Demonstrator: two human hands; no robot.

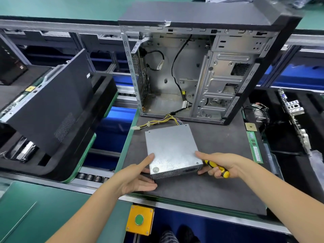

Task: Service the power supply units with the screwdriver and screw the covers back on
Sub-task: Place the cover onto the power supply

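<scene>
Sitting flat on the dark grey table (201, 193), the shiny metal power supply box (171, 148) has an open computer case (198, 67) just behind it, with its yellow wires (157, 121) lying between them. The left hand (138, 178) touches the box's near left corner with straight fingers. The right hand (222, 164) grips a yellow and black screwdriver (217, 168) and touches the right corner with a thumb.

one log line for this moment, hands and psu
left hand: open, steadying power supply unit | right hand: gripping screwdriver, fingertip on unit | cover: on
</scene>
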